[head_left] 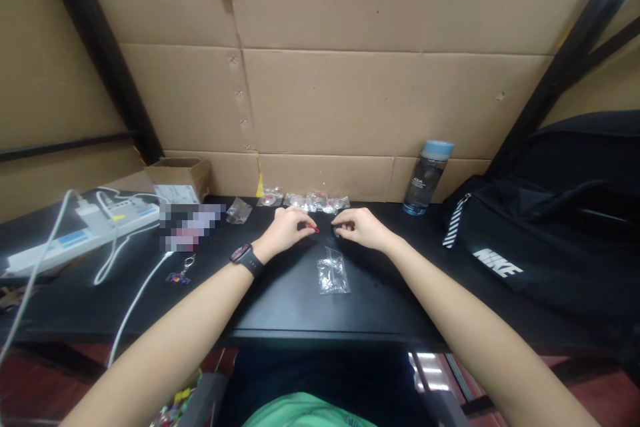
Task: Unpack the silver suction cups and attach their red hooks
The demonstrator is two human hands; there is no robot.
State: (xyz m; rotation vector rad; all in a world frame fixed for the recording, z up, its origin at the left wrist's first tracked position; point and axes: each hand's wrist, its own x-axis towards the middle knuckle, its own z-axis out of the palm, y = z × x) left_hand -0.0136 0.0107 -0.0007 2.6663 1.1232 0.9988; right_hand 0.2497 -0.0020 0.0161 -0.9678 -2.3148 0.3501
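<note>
My left hand (287,228), with a black watch on the wrist, rests on the black table (280,300) with its fingers curled around a small red piece (314,229). Just to its right, my right hand (361,227) pinches a small dark item (337,232) that I cannot make out. Both hands are close together, almost touching. A small clear plastic bag (333,274) lies flat on the table just in front of them. Several more small clear bags (310,201) with red bits lie in a row behind the hands, along the cardboard wall.
A water bottle (427,177) stands at the back right, next to a black bag (545,233). At the left are a white power strip (80,233) with cables, a small cardboard box (177,177), a keychain (181,273) and another clear bag (239,211).
</note>
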